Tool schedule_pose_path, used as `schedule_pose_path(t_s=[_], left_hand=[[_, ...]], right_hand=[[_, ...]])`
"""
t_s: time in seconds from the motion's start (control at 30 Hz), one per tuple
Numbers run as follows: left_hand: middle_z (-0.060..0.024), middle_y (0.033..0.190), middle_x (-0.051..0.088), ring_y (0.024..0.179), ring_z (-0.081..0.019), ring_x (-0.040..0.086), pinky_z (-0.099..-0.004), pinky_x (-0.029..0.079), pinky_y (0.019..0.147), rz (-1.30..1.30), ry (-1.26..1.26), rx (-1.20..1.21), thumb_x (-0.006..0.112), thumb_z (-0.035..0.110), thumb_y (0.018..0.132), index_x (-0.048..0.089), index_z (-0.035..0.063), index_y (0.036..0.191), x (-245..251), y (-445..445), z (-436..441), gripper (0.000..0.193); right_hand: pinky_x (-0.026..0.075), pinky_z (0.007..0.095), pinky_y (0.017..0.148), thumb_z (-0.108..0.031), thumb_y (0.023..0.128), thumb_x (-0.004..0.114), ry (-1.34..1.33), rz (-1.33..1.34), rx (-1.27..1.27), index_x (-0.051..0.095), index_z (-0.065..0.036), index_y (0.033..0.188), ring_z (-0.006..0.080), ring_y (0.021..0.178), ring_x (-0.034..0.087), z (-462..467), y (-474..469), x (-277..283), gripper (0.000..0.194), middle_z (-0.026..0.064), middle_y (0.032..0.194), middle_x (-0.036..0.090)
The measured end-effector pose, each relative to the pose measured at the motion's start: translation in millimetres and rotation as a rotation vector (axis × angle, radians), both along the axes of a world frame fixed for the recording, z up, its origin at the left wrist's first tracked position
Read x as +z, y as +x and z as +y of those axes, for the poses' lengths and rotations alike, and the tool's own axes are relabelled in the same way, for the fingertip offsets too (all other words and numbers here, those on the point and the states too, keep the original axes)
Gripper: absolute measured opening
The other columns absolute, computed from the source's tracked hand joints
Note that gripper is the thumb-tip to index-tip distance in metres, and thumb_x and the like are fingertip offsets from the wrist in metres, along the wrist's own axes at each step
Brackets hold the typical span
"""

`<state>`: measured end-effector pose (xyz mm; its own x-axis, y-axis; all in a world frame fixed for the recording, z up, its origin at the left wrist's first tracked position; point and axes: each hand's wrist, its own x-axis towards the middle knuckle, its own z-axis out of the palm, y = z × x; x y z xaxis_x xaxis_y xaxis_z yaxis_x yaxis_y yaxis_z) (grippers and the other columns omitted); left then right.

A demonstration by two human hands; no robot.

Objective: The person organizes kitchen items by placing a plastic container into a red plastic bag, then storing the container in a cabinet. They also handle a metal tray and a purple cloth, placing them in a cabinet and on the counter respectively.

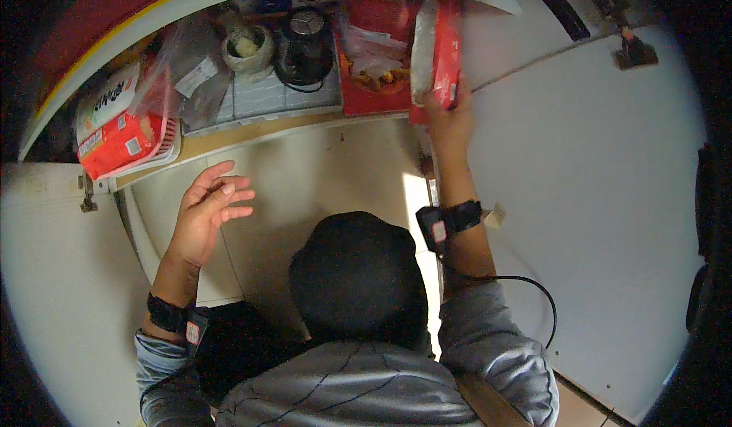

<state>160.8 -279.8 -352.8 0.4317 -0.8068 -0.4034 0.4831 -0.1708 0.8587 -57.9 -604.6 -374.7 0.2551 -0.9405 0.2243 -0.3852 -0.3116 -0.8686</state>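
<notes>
My right hand (452,118) is wrapped around the near end of a red and white package (437,55) at the right end of the cabinet shelf (251,132). Left of that package stands a red bag (374,55) with a clear part showing yellowish pieces. My left hand (214,204) hangs in front of the shelf, fingers apart, holding nothing. Beyond it, at the shelf's left end, a pink and white plastic basket (168,135) holds a red packet (120,144) and a white packet (108,98) with writing.
A stone mortar (249,49) and a black round-bodied item (304,55) stand mid-shelf, beside a clear plastic bag (200,78) with a white label. Open cabinet doors flank me: one on the right (595,187), one on the left (63,267). A black cable (537,287) loops beside my right arm.
</notes>
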Motion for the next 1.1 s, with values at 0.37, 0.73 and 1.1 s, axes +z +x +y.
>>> schedule_pose_path(t_s=[0.37,0.73,1.1], left_hand=[[-0.0156,0.111,0.057,0.099,-0.0246,0.059,-0.0366,0.05,0.082,0.04,0.039,-0.044,0.057,0.018,0.09,0.045,0.0017,0.127,-5,7,3,0.042],[-0.0153,0.111,0.057,0.099,-0.0243,0.059,-0.037,0.051,0.08,0.075,0.061,-0.047,0.058,0.017,0.088,0.043,-0.0013,0.127,-16,16,-1,0.045],[-0.0153,0.108,0.057,0.096,-0.0259,0.06,-0.0376,0.053,0.077,0.104,0.143,-0.062,0.06,0.013,0.086,0.047,0.0013,0.122,-40,17,-2,0.04]], right_hand=[[0.05,0.043,0.078,-0.027,0.074,0.065,-0.238,0.718,-0.105,0.047,-0.013,0.133,0.0375,0.093,0.063,-54,20,26,0.063,0.0189,0.104,0.065],[0.047,0.0323,0.086,-0.003,0.081,0.063,0.111,0.01,0.014,0.039,0.0,0.134,0.02,0.1,0.059,29,-42,0,0.059,0.0147,0.116,0.059],[0.047,0.0322,0.09,-0.018,0.089,0.055,0.404,-0.334,0.142,0.04,-0.001,0.132,0.018,0.096,0.06,94,-108,47,0.049,0.0091,0.12,0.056]])
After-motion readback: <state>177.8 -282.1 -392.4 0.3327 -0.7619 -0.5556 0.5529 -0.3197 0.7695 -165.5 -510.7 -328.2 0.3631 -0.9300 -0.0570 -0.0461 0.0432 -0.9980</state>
